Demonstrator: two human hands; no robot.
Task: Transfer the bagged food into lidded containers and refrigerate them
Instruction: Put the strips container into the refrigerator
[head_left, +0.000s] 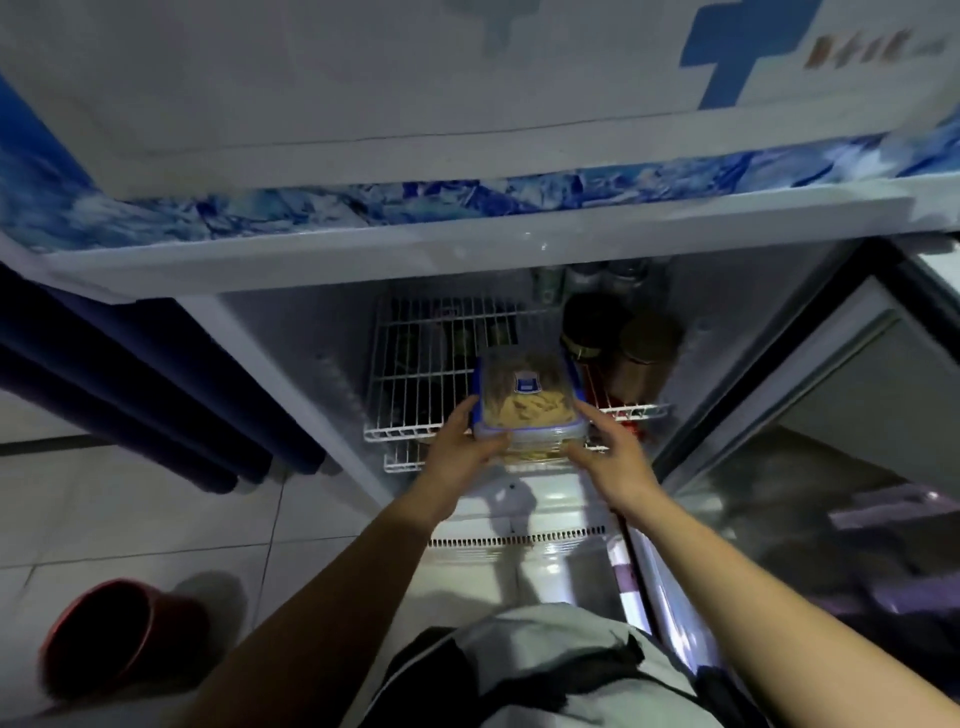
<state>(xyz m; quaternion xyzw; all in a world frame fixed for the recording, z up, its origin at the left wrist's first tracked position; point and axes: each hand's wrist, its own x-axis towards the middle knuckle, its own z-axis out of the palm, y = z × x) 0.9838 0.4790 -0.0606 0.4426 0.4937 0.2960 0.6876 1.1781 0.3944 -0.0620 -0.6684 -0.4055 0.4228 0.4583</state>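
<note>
A red bucket is sitting on the pale tiled floor at far left, well apart from the hands. Beyond it, dark blue rounded bars are running along the side of the fridge, whose white cabinet is standing open under a blue-and-white patterned band.

The left hand is gripping the near left corner of the container, fingers curled under its edge and thumb along the side. Left of this grip, the white wire shelf is lying bare, dark shapes showing blurred through its bars.

The container is a clear rectangular plastic box with a blue-rimmed clip lid and a small blue label on top, holding tan, flaky food. Its long axis is pointing away from the person into the fridge, its far end resting over the shelf front.

The right hand is holding the near right corner, fingers bent against the side. Right of this grip and farther in, two brown round-lidded jars are standing side by side. The open door is hanging at far right.
</note>
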